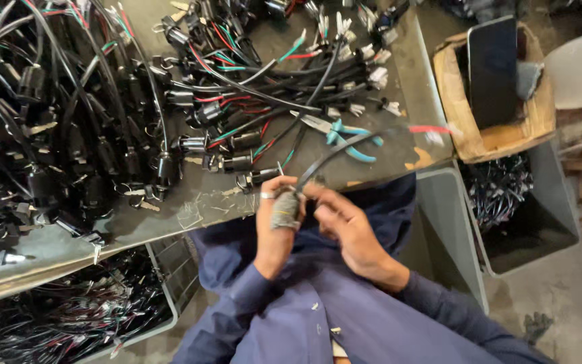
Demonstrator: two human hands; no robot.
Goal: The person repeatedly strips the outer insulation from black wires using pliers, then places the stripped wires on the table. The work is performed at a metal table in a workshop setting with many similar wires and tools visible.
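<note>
Hidden, cropped, blurred bits

Black cable (335,156) end is buried betw. both hands, so its fitting can't be told; its far red tip (430,129) is motion-blurred. Left hand (277,222) fingertip is wrapped in grey cloth, skin hidden. Wire pile (55,114) runs off the left and far edges. Near-left crate (163,307) is cut by the bottom edge, part under the table (412,81). Dark slab (493,71) in the cardboard box (500,138): kind unclear. Small dark thing on floor, near right (537,327): too small to tell.
</note>
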